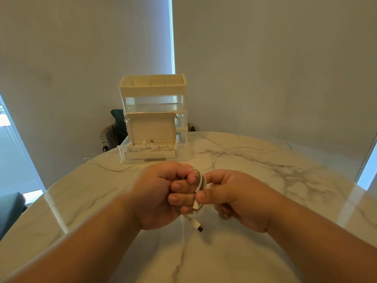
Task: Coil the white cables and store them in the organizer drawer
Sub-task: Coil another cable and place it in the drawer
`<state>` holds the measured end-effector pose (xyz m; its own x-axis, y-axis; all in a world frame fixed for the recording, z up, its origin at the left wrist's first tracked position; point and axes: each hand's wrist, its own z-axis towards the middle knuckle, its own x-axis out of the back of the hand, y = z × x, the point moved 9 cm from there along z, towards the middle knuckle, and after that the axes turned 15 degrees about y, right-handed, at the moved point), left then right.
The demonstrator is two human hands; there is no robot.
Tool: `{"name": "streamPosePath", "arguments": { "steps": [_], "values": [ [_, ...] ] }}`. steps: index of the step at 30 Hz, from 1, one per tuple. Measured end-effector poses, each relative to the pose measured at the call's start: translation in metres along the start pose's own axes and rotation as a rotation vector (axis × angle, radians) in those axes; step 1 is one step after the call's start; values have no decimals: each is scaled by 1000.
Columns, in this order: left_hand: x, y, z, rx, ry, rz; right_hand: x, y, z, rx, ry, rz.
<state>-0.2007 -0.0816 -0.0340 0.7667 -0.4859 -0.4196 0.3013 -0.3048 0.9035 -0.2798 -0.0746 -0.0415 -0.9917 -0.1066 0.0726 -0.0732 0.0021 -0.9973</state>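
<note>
The open organizer drawer is sitting far and slightly left, straight beyond the left hand, which is curling its fingers round the coiled white cable. The loop is standing upright between both hands, and the right hand is pinching it with its thumb.

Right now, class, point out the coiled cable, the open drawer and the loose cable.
coiled cable (201, 183), head view, its loops
open drawer (150, 154), head view, front wall
loose cable (216, 157), head view, its curving strand
</note>
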Motion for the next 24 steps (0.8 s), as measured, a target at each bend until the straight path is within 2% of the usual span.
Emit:
{"name": "streamPosePath", "arguments": {
  "steps": [5, 8, 10, 14, 19, 24],
  "values": [
    [1, 2, 2, -16, -13, -11, 0, 5, 4, 12, 37, 185],
    [-3, 6, 0, -29, -22, -32, -13, 2, 0, 16, -55, 302],
    [0, 9, 0, -64, 12, 52, -18, -2, -4, 48, -84, 360],
    [6, 15, -2, -131, 83, 258, -15, -5, -2, 99, -12, 319],
    [11, 17, -1, -130, 142, 261, -14, -5, 0, 107, 50, 303],
    [16, 13, 2, -112, 228, 256, -6, -1, 3, 150, 184, 194]
  ]
}}
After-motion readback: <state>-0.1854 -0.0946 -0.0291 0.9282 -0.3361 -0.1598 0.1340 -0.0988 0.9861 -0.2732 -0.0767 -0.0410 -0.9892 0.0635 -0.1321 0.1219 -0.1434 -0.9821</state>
